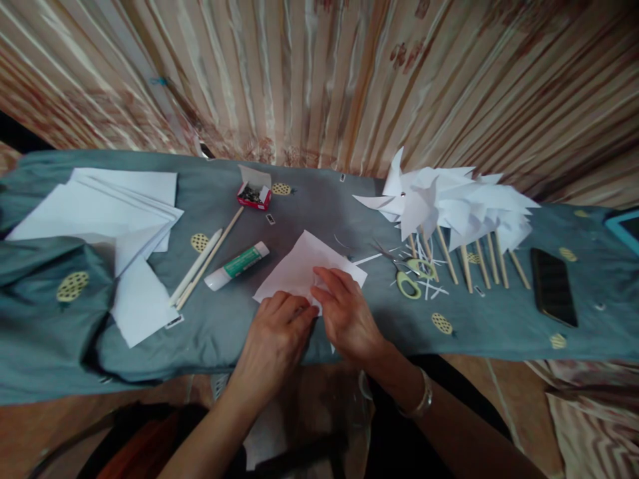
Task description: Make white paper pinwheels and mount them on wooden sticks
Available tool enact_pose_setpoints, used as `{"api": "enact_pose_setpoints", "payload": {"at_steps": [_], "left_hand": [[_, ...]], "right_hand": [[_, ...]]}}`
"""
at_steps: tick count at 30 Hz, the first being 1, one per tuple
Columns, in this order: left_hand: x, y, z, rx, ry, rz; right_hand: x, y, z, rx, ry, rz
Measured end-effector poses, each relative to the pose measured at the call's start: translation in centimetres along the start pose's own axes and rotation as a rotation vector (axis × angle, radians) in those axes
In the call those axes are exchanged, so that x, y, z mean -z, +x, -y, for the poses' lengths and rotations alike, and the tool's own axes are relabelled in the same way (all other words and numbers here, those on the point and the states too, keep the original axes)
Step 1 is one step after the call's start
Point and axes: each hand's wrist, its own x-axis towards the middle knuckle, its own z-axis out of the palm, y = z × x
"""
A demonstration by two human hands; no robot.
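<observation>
In the head view, your white sheet (303,263) lies on the green cloth (309,199) directly in front of you, one corner pointing away toward the curtain (329,86). Your left hand (279,326) and right hand (348,313) meet over its near part, fingers bent and drawn together, tips almost touching; you may be pinching the paper or only pressing it, and I cannot tell which, because the hands cover that spot.

Expect the sheet to be very light, thin and bendable, quick to crease and easy to tear. It probably slides readily on the cloth, so hold it down flat with the fingertips of one hand and take the other grip by an edge or corner; the far corner lies uncovered.

On your left, the glue stick (237,265) lies near the sheet's left corner, with pale sticks (213,253) beyond it and loose paper (120,206) farther out. The little red box (254,195) stands open past the sheet, full of small dark pieces that could spill if knocked.

On your right, the scissors (410,265) lie with blades apart, tips toward the sheet, the nearest hazard to your right hand. Paper strips (433,291), white pinwheels (424,206) and a phone (553,286) crowd that side.
</observation>
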Motion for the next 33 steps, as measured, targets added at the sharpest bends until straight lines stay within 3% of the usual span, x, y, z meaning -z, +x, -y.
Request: {"api": "enact_pose_setpoints", "payload": {"at_steps": [9, 16, 25, 33], "left_hand": [[-0.3, -0.2, 0.3, -0.006, 0.053, 0.036], [0.1, -0.1, 0.4, -0.031, 0.061, 0.046], [1.4, -0.8, 3.0, -0.034, 0.149, 0.003], [1.5, -0.8, 2.4, -0.026, 0.136, 0.010]], "right_hand": [[2.2, 0.7, -0.9, -0.076, 0.150, -0.029], [3.7, 0.5, -3.0, -0.202, -0.002, -0.003], [5.1, -1.5, -2.3, -0.110, 0.010, 0.062], [5.5, -2.2, -1.8, -0.071, 0.010, 0.101]]}}
